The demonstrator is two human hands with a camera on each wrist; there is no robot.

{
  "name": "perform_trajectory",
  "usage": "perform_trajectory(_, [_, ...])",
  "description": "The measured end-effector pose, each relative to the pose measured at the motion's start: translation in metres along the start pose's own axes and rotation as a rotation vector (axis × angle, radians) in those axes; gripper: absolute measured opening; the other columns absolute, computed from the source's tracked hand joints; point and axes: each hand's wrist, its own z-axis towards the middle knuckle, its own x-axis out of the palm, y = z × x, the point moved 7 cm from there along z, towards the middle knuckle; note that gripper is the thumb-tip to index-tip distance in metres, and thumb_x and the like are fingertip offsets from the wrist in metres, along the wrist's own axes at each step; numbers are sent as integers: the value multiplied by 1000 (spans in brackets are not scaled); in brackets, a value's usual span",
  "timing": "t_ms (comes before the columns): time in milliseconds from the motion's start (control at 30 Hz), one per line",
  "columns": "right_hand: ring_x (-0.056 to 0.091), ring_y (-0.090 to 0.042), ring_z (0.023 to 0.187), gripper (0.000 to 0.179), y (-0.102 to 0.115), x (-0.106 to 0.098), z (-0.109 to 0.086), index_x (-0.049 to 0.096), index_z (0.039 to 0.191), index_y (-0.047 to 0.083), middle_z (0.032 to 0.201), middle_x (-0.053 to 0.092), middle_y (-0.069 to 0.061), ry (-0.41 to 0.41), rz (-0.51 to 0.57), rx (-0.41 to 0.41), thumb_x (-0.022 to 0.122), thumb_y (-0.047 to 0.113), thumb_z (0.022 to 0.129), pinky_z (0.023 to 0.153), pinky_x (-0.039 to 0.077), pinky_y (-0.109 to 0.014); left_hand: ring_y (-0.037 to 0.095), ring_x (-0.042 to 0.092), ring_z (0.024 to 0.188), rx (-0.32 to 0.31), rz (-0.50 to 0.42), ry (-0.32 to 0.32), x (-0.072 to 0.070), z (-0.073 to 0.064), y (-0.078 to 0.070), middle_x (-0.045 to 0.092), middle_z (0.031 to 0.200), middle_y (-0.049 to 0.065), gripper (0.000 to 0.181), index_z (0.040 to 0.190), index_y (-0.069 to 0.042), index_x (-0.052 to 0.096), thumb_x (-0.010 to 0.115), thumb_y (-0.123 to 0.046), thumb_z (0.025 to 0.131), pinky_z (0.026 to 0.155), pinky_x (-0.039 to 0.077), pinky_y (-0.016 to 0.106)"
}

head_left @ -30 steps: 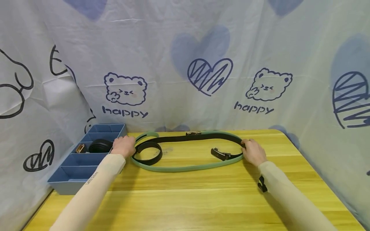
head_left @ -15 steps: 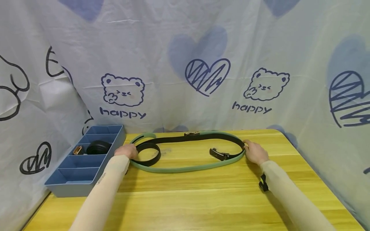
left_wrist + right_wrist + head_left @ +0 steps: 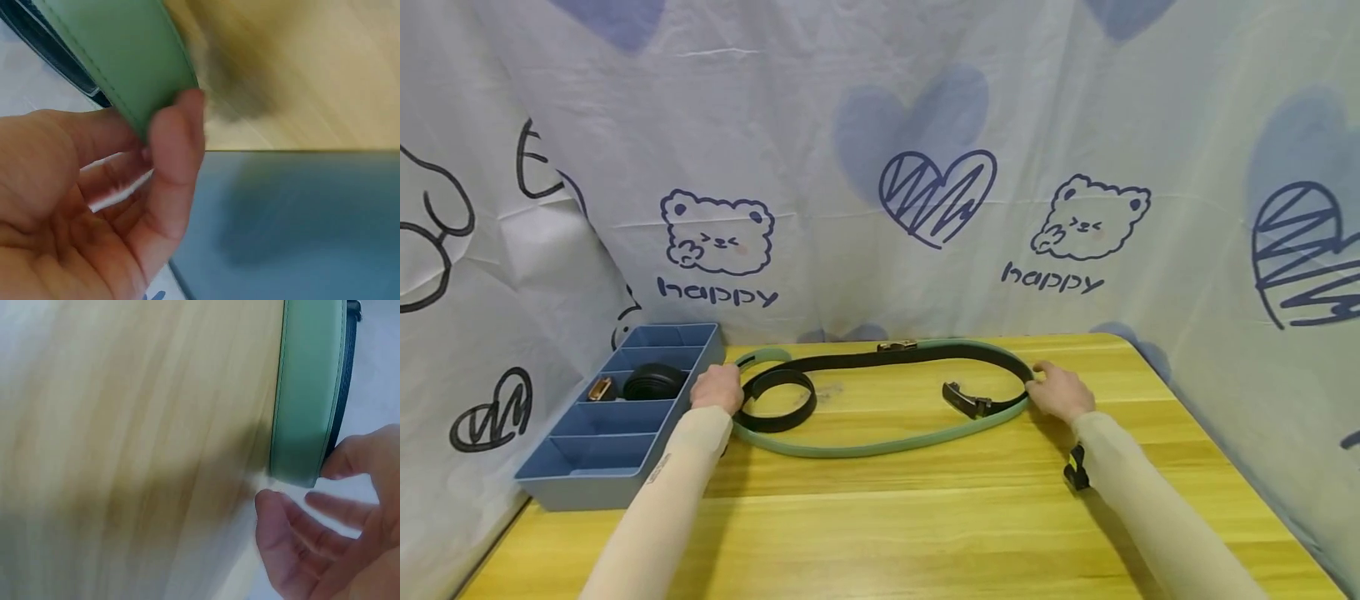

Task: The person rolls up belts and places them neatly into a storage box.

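Note:
A green belt (image 3: 857,451) stands on edge in a long loop, its bends stitched in both wrist views. Inside it runs a black belt (image 3: 880,359), coiled in a ring at its left end, with a dark buckle (image 3: 966,399) toward the right. Another metal buckle (image 3: 897,345) shows at the back of the loop. My left hand (image 3: 718,388) pinches the left bend of the green belt between thumb and fingers. At the right bend, my right hand (image 3: 1062,392) has its thumb against the belts' edge, while its loosely bent fingers sit just off the green belt.
Left of the belts is a blue compartment box (image 3: 572,493), close beside my left hand. One compartment holds a rolled black belt (image 3: 655,381) with a gold buckle (image 3: 601,389). A printed cloth (image 3: 850,275) hangs behind the wooden table (image 3: 880,533).
My left hand went down onto the belts from the box side, then shifted slightly left, drawing the green belt's left bend outward. My right hand stays at the right bend, its fingers looser.

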Motion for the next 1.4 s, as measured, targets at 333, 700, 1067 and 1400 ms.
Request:
perform_trajectory(333, [61, -46, 92, 40, -5, -11, 1, 52, 126, 1, 114, 61, -31, -104, -70, 9, 49, 12, 87, 67, 48, -54, 53, 57, 94, -55, -17, -24, 1, -2, 5, 49, 105, 42, 32, 115, 20, 52, 48, -5, 95, 72, 53, 58])
perform_trajectory(700, [55, -32, 69, 18, -44, -9, 1, 58, 80, 2, 86, 61, -22, -21, -81, 78, 46, 15, 86, 56, 43, -41, 50, 58, 81, -38, -146, -80, -4, -2, 0, 26, 127, 43, 56, 128, 27, 31, 55, -6, 89, 72, 52, 57])
perform_trajectory(1067, [47, -28, 63, 23, -83, -30, -17, 48, 68, 8, 78, 54, -19, 1, -110, 93, 47, 20, 87, 56, 37, -40, 54, 58, 81, 80, -186, -305, -24, -16, -10, 40, 125, 34, 17, 100, 10, 55, 55, 1, 86, 70, 50, 59])
perform_trajectory(1400, [49, -51, 86, 29, -97, -38, -30, 61, 88, -4, 112, 45, -40, -13, -166, 142, 47, 21, 85, 59, 42, -54, 44, 61, 84, 299, -87, -247, -8, -24, -52, 47, 128, 27, 47, 128, 7, 51, 59, -4, 83, 71, 51, 55])
